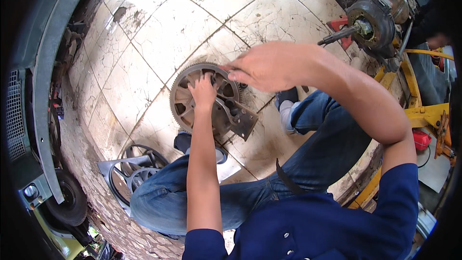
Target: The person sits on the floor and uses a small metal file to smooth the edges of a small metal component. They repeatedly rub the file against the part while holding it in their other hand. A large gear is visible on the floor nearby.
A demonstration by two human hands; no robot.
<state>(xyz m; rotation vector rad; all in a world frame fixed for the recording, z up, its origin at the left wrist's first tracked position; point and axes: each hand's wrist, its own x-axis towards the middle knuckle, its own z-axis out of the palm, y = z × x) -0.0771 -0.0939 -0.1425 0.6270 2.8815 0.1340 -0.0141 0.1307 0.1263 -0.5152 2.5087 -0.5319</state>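
A toothed metal wheel with spokes (182, 97), like a flywheel, rests on the floor between my feet. My left hand (203, 91) is on its hub and spokes, the fingers bent down into the gaps. Attached to the wheel or lying against it is a rusty flat metal plate (245, 124) with holes, on the side toward me. At the wheel's upper right rim is my right hand (255, 70), its fingers closed in a pinch. Whatever it holds is too small and too hidden to name.
Pale cracked floor tiles (183, 24) surround the wheel. A grey fan with a shroud (137, 175) lies by my left knee. At the right stand a wheel hub assembly (375, 26) and a yellow metal frame (423, 118). A vehicle's front (45, 86) borders the left.
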